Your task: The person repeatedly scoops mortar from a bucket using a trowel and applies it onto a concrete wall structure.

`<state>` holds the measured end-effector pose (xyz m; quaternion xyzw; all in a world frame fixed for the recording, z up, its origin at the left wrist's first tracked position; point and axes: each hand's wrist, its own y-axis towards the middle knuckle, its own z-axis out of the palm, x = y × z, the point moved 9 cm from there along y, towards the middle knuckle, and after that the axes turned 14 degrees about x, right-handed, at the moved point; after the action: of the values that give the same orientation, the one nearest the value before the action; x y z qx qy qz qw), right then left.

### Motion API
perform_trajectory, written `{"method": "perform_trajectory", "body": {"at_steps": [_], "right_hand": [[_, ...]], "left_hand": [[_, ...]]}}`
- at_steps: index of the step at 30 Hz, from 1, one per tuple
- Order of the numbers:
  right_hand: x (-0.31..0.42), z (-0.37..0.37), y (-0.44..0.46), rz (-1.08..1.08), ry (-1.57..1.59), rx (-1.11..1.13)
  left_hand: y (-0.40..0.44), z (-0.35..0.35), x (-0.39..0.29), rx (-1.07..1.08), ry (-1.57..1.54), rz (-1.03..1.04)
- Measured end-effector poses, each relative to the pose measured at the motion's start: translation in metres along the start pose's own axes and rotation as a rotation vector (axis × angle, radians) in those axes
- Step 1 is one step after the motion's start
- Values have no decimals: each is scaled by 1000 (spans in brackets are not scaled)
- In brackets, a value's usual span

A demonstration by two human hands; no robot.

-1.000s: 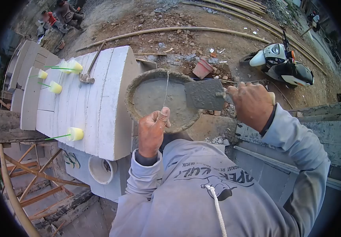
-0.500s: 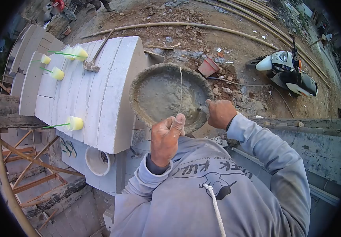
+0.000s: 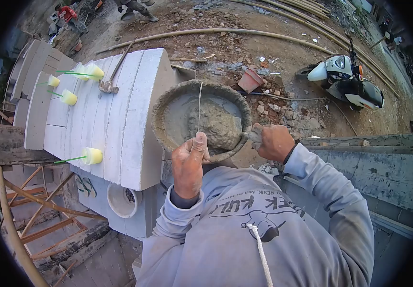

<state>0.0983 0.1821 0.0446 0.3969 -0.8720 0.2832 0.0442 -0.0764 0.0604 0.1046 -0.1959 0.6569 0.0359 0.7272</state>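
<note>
A round bucket (image 3: 161,103) with a mortar-crusted rim sits in front of me, with wet grey mortar (image 3: 213,122) heaped in its middle. My left hand (image 3: 188,165) is closed at the near rim, thumb up, on the bucket's thin handle (image 3: 199,105), which stretches across to the far rim. At the right rim, my right hand (image 3: 274,143) is wrapped round the grip of a trowel (image 3: 253,135). The trowel's blade goes over the rim into the bucket, mostly hidden by mortar.
White blocks (image 3: 101,115) at left carry a hammer (image 3: 108,86) and several drink cups (image 3: 92,156). A white pail (image 3: 123,198) stands below them. Beyond lie a broken red pot (image 3: 250,80), bamboo poles (image 3: 216,31) and a parked scooter (image 3: 343,79). Two people (image 3: 67,16) are at top left.
The mortar, flatter before, now rises in a lump at the bucket's middle. My right hand with the trowel has shifted slightly right and down. A person's legs show more at the top.
</note>
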Motion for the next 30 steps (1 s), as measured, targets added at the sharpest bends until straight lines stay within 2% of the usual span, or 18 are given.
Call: {"method": "perform_trajectory", "body": {"at_steps": [2, 5, 8, 11, 19, 20, 22, 23, 26, 28, 29, 30], "right_hand": [[-6, -4, -3, -26, 39, -52], [-9, -12, -6, -1, -48, -2], [-21, -4, -8, -40, -9, -69], [-38, 4, -22, 9, 47, -86], [-83, -24, -127, 172, 213, -185], [-98, -21, -151, 223, 185, -192], [-110, -42, -209, 282, 332, -289], [-119, -53, -251, 349, 321, -348], [-139, -84, -344, 362, 351, -458], [-148, -116, -421, 538, 358, -475], [-162, -125, -461, 574, 291, -541], [-171, -130, -504, 770, 543, -571]], "left_hand": [[1, -2, -3, -29, -22, 11], [4, -11, 4, -33, -72, -28], [6, -11, 7, -51, -101, -39], [5, -8, 7, -52, -112, -34], [13, -25, 13, -98, -18, 21], [14, -21, 11, -67, -39, 2], [24, -31, 17, -121, -61, 52], [27, -33, 20, -161, -116, -5], [24, -40, 16, -24, -27, -108], [30, -44, 24, -15, -38, -184], [36, -43, 18, 75, 133, -69], [41, -43, 15, 160, 307, 44]]}}
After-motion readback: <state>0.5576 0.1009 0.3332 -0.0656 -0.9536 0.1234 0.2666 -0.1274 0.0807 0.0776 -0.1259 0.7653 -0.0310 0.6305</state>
